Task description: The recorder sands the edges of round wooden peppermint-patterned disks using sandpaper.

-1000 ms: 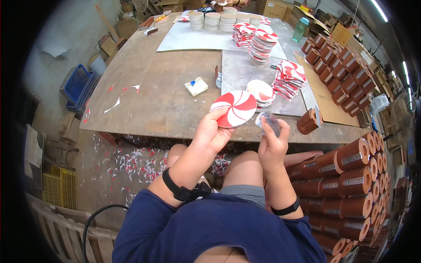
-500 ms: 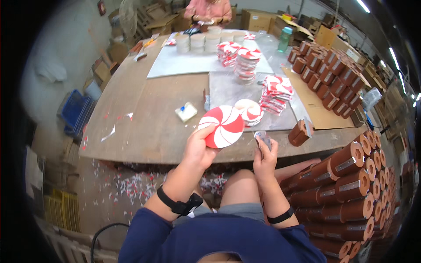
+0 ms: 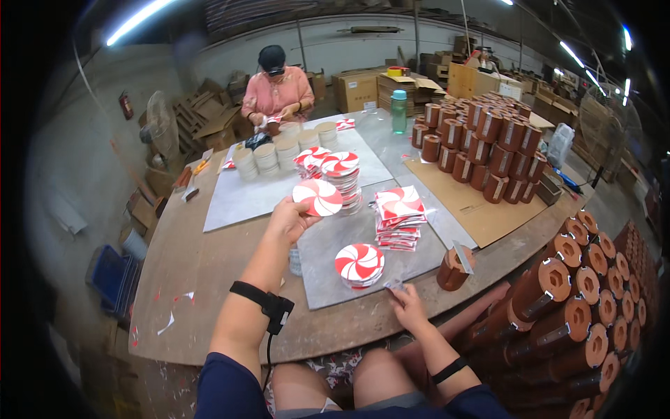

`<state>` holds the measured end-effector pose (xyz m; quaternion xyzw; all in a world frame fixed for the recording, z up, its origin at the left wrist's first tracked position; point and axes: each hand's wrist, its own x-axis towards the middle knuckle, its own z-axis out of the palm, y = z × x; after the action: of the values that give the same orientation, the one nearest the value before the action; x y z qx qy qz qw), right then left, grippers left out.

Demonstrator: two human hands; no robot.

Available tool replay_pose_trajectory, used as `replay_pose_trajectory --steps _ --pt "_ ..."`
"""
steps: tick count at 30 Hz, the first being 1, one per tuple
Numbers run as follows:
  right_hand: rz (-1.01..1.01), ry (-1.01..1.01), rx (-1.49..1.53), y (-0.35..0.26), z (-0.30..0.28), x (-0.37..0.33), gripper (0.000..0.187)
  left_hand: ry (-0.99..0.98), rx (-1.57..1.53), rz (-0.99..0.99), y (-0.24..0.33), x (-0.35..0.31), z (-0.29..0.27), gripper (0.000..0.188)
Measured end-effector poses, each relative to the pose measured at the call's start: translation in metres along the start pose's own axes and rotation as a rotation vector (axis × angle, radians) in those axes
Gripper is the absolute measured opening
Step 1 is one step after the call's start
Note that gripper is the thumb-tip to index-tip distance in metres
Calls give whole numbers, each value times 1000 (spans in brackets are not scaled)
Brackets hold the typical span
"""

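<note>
Held out over the table, a round disc with red and white pinwheel swirls is pinched in my left hand, close to a tall stack of swirl discs. My right hand is closed around a small grey metallic tool near the table's front edge; its exact kind is unclear. Just beyond that tool sits a short pile of swirl discs. Behind it stands a stack of square swirl-printed sheets. A brown cylinder with a flat metal strip is to the right.
Stacks of plain pale discs stand farther back, before a co-worker in pink. Brown cylinders crowd a cardboard sheet at the right, with more piled beside my right leg. A green bottle stands at the back.
My view has tilted up. My left hand has carried its disc away from me toward the tall stack. My right hand still grips the small grey tool, now lower over the table's edge.
</note>
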<state>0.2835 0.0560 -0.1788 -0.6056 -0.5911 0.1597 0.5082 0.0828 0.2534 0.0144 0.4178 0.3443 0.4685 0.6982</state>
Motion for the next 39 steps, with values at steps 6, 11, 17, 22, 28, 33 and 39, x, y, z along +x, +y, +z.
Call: replay_pose_trajectory --steps 6,11,17,22,28,33,39 --pt "4 39 35 7 2 4 29 78 -38 123 5 99 24 30" --pt "-42 14 72 5 1 5 32 241 170 135 -4 149 43 28" --pt "-106 -44 59 7 14 6 34 482 693 608 -33 225 -32 28" --pt "-44 -39 72 10 4 5 33 366 903 538 -49 203 11 46" --pt "-4 -29 90 9 2 4 32 170 553 612 -73 168 23 54" --pt "-27 19 82 4 2 3 32 -10 1072 837 -110 75 27 64" --pt "-51 47 67 7 3 1 32 -438 1740 338 -125 -10 32 100"
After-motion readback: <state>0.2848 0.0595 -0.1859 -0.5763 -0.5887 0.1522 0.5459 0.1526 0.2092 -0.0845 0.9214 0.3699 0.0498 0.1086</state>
